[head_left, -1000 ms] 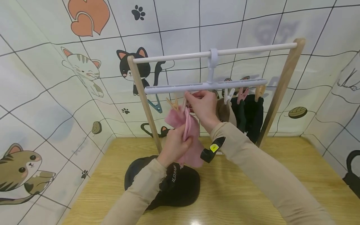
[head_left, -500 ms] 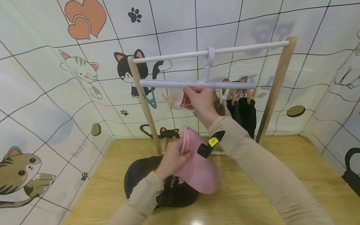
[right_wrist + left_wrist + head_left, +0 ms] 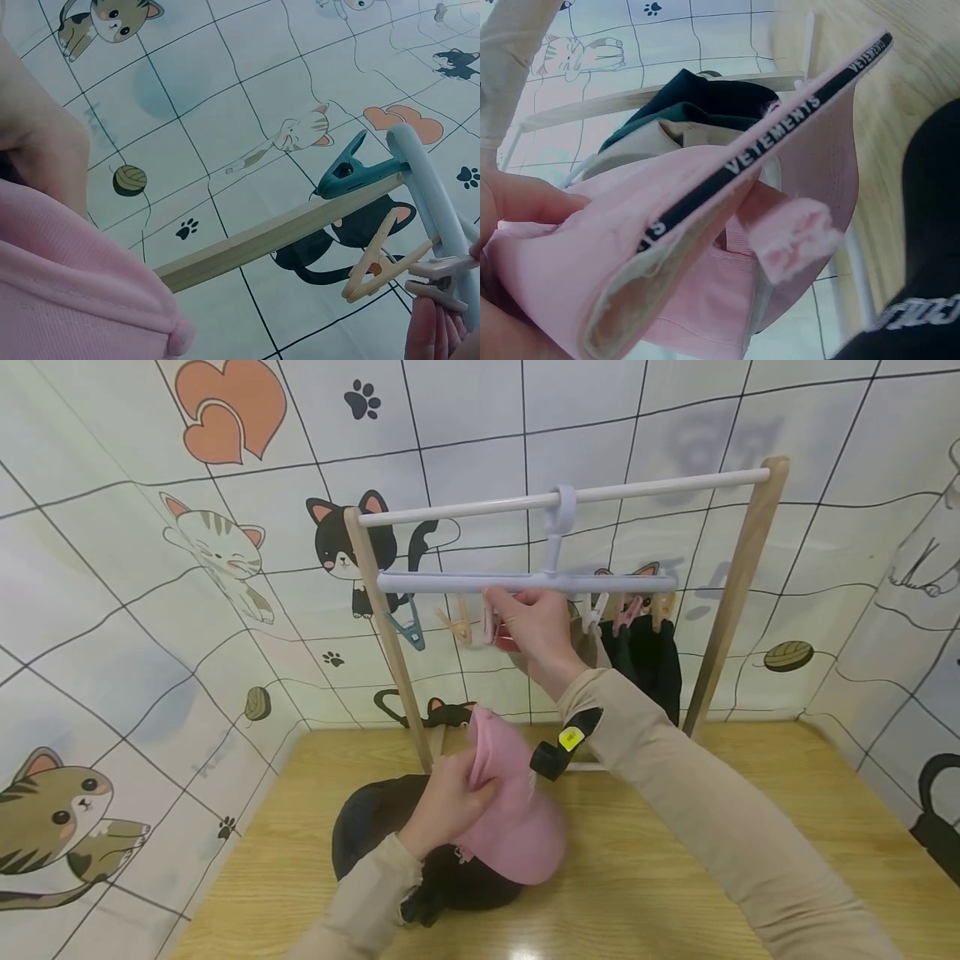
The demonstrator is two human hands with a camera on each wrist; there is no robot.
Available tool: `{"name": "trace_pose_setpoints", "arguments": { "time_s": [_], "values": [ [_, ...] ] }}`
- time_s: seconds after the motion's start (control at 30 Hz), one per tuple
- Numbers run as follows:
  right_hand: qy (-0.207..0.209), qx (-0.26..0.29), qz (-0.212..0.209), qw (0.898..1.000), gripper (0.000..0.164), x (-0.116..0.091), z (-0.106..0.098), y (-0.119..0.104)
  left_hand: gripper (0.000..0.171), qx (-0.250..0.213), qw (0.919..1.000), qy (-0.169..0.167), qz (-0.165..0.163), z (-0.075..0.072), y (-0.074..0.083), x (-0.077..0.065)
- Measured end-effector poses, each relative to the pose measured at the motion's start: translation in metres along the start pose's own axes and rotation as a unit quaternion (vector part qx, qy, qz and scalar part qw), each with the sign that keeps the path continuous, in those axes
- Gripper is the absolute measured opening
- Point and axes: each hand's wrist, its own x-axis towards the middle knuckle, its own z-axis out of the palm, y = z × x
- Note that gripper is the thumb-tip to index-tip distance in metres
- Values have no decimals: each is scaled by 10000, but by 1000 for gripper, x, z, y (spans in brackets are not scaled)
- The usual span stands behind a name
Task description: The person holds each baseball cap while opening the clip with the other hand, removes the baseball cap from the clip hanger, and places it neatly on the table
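My left hand [image 3: 450,802] pinches the edge of a pink cap [image 3: 525,839], which hangs tilted below the hanger. Black tape with white lettering lines a strip of the cap [image 3: 731,169] in the left wrist view. Up under the pale hanger bar [image 3: 465,582], my right hand [image 3: 542,631] pinches a pale pink clothespin [image 3: 442,281]. Nothing shows in that clothespin's tips. Left of it hang a peach clothespin [image 3: 457,622] and a teal clothespin [image 3: 408,631]. A black cap [image 3: 375,822] lies on the table, partly covered by the left hand and the pink cap.
A wooden rack [image 3: 738,593] with a white rod [image 3: 675,483] carries the hanger. Beige [image 3: 592,647] and dark caps [image 3: 652,660] hang from clothespins at its right half. Behind stands a cat-printed wall [image 3: 480,435]; below is a wood-grain table [image 3: 637,893].
The pink cap has come off the clothespins; my left hand has drawn it down, and lately a little left, over the black cap. My right hand stays at the pale pink clothespin.
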Motion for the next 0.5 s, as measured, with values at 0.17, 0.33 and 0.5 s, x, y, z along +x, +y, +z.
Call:
{"name": "trace_pose_setpoints", "arguments": {
  "time_s": [0.17,0.33,0.5],
  "values": [
    [53,-138,-134,9998,28,-1,1,3,11,-57,9999,48,-103,-1,-7,-10],
    [26,-203,-198,9996,29,-2,-1,4,11,-99,9994,203,-255,-2,-16,-21],
    [-31,-462,-298,9985,33,-3,-4,4,13,-317,9980,173,-512,-4,-27,-32]
  ]
}}
